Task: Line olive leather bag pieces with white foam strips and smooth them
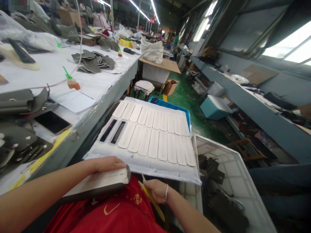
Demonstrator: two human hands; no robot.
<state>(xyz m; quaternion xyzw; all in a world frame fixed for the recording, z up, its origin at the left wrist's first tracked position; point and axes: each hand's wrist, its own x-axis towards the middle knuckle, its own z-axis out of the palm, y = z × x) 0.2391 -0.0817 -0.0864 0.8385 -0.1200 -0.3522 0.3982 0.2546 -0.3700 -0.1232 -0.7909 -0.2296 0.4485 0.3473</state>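
Observation:
My left hand (109,163) lies over the top of a thick, dark grey piece with a whitish face (104,178), its fingers curled along the far edge. That piece rests at my lap, against a red garment. In my right hand (155,190) is a long, flat yellow tool (155,207), its lower end pointing down toward the garment; its exact kind I cannot make out. Just beyond both hands, a white-covered board (150,166) carries two rows of pale rounded strips (151,142). Two dark strips (118,132) show at the left of the nearer row.
At left, a long white worktable (97,94) holds a phone (52,122), a glue bottle (73,83) with a green nozzle, and grey pieces (93,61). A white crate (233,158) with dark items stands right of the board. A blue bin (188,118) is behind it.

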